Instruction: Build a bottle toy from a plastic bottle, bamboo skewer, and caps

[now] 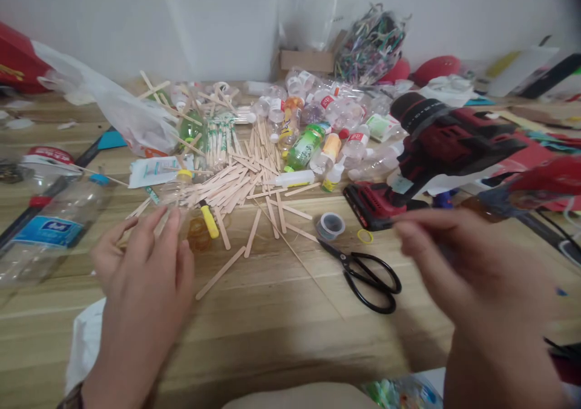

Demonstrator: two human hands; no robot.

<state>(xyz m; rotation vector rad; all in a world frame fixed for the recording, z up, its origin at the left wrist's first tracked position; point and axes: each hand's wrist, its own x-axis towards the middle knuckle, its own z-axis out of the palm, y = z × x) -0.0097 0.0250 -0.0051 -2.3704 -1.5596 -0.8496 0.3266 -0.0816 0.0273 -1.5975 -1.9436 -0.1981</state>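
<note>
My left hand (147,258) is over the left part of the table, its fingers bent and apart. Just beyond its fingertips is a small clear bottle with a yellow cap (184,176); whether they touch I cannot tell. Amber rubber bands (198,233) and a yellow-handled cutter (209,220) lie beside this hand. On the right, my right hand (476,270) is raised and blurred, thumb and forefinger pinched together; anything between them is too small to make out. Close to it are black-handled scissors (370,274), a yellow rubber band (365,236) and a small round tub (331,225).
A red and black cordless drill (447,143) stands at right. Wooden craft sticks (236,182) are heaped mid-table, with many plastic bottles (311,143) behind. A large clear bottle (49,230) lies at left, near a white plastic bag (122,109). A thin stick (299,258) lies in front.
</note>
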